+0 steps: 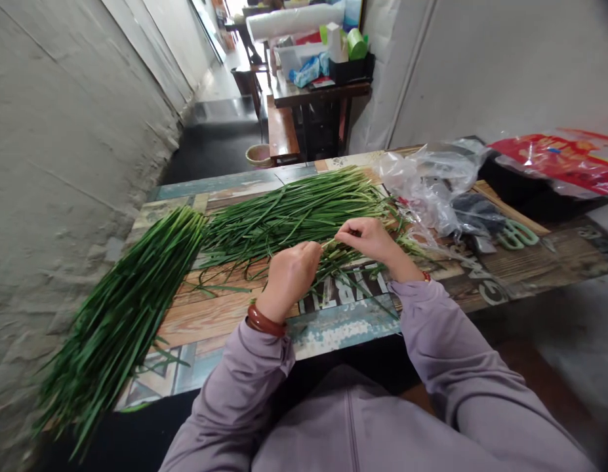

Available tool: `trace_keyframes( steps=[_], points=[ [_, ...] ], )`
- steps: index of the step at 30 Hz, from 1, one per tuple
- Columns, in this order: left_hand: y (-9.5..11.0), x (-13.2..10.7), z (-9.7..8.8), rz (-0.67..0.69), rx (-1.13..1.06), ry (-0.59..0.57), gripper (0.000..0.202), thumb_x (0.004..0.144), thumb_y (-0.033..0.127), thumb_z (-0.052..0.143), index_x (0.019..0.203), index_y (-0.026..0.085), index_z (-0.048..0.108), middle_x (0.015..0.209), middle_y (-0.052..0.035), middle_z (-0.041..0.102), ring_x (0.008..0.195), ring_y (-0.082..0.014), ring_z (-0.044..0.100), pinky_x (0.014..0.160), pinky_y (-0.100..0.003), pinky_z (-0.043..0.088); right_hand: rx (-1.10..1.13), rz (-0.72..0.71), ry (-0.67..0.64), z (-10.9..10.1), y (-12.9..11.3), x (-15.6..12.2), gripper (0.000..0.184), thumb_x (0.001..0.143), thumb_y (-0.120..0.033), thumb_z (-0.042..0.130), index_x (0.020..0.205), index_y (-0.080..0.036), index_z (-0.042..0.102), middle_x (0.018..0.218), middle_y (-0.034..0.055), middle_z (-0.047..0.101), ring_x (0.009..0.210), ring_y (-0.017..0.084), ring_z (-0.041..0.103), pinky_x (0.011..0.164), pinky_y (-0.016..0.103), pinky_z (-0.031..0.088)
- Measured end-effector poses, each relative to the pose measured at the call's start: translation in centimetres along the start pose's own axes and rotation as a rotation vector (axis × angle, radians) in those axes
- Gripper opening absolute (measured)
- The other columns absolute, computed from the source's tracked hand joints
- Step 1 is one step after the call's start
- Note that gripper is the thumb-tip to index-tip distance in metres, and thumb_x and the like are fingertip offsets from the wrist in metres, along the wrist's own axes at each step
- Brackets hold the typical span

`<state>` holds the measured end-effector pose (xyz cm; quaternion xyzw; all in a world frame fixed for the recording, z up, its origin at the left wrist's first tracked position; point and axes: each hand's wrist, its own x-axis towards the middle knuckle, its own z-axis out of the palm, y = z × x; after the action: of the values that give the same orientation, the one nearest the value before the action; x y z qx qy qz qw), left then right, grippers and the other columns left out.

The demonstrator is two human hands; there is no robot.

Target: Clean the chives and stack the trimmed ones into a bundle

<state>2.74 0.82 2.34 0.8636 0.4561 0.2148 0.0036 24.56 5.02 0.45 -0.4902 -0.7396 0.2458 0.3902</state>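
My left hand (292,273) is closed round the stems of some garlic chives, above the near side of the table. Just to its right, my right hand (365,237) pinches the pale end of the chives between thumb and fingers. Behind both hands lies a wide pile of garlic chives (284,213), its pale ends toward the right. Another bundle of chives (121,314) rests at the left, its leaf tips hanging over the table's near edge. Loose leaves and trimmings (343,262) are scattered beneath my hands.
Crumpled clear plastic bags (431,177) lie on the patterned table (205,314) at the right, near green-handled scissors (517,234). A red plastic bag (559,157) is farther right. Beyond stand a bench (283,128), a basket (258,155) and another table (304,97). A wall (62,131) borders the left.
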Motion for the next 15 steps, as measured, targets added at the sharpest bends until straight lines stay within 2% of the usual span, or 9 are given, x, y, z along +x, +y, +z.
trace_keyframes(
  steps=[2, 5, 7, 8, 12, 14, 15],
  points=[
    [-0.5, 0.0, -0.7, -0.039, -0.021, 0.176, 0.028, 0.099, 0.029, 0.043, 0.081, 0.019, 0.062, 0.074, -0.0038, 0.066, 0.066, -0.0136, 0.057, 0.058, -0.026, 0.034, -0.026, 0.050, 0.121, -0.6, 0.9, 0.2, 0.025, 0.085, -0.037, 0.060, 0.071, -0.018, 0.070, 0.065, -0.0005, 0.065, 0.061, 0.013, 0.056, 0.060, 0.025, 0.039],
    [-1.5, -0.4, -2.0, -0.115, -0.001, 0.594, 0.024, 0.099, 0.027, 0.044, 0.090, 0.019, 0.064, 0.077, -0.0039, 0.065, 0.069, -0.0133, 0.057, 0.064, -0.027, 0.037, -0.052, 0.153, 0.285, -1.3, 2.5, 0.5, 0.028, 0.088, -0.040, 0.057, 0.075, -0.019, 0.070, 0.063, -0.0006, 0.063, 0.060, 0.014, 0.055, 0.059, 0.026, 0.038],
    [-1.7, -0.9, -2.7, -0.100, 0.027, 0.796, 0.021, 0.098, 0.026, 0.046, 0.098, 0.018, 0.065, 0.081, -0.0057, 0.064, 0.074, -0.0151, 0.057, 0.068, -0.029, 0.039, -0.092, 0.158, 0.286, -1.5, 3.2, 0.5, 0.027, 0.089, -0.039, 0.056, 0.078, -0.019, 0.071, 0.065, 0.0002, 0.065, 0.062, 0.015, 0.057, 0.060, 0.027, 0.039],
    [-1.6, -1.2, -3.0, -0.073, 0.036, 0.846, 0.020, 0.098, 0.026, 0.047, 0.102, 0.019, 0.065, 0.082, -0.0067, 0.063, 0.077, -0.0164, 0.057, 0.071, -0.031, 0.040, -0.138, 0.133, 0.259, -1.4, 3.4, 0.6, 0.025, 0.089, -0.037, 0.057, 0.079, -0.019, 0.072, 0.069, 0.0012, 0.067, 0.065, 0.016, 0.059, 0.063, 0.027, 0.040],
    [0.3, -2.1, -3.2, 0.020, 0.046, 0.879, 0.019, 0.095, 0.027, 0.052, 0.108, 0.022, 0.065, 0.085, -0.0078, 0.061, 0.083, -0.0197, 0.056, 0.078, -0.037, 0.040, -0.425, 0.024, 0.143, -0.8, 3.6, 0.4, 0.018, 0.089, -0.029, 0.059, 0.085, -0.020, 0.074, 0.088, 0.0069, 0.071, 0.085, 0.022, 0.062, 0.079, 0.033, 0.044],
    [1.6, -1.9, -2.7, 0.057, 0.056, 0.815, 0.015, 0.094, 0.026, 0.055, 0.103, 0.024, 0.066, 0.083, -0.0063, 0.061, 0.081, -0.0191, 0.055, 0.077, -0.037, 0.039, -0.542, 0.040, 0.117, -0.6, 3.8, 0.3, 0.017, 0.088, -0.029, 0.061, 0.087, -0.020, 0.075, 0.091, 0.0090, 0.071, 0.090, 0.024, 0.061, 0.084, 0.036, 0.044],
    [2.2, -1.6, -2.4, 0.079, 0.061, 0.742, 0.012, 0.093, 0.025, 0.055, 0.099, 0.025, 0.066, 0.082, -0.0055, 0.061, 0.080, -0.0186, 0.054, 0.076, -0.036, 0.038, -0.581, 0.054, 0.107, -0.6, 3.9, 0.3, 0.016, 0.088, -0.029, 0.062, 0.087, -0.020, 0.075, 0.092, 0.0096, 0.071, 0.091, 0.025, 0.061, 0.086, 0.037, 0.043]
  ],
)
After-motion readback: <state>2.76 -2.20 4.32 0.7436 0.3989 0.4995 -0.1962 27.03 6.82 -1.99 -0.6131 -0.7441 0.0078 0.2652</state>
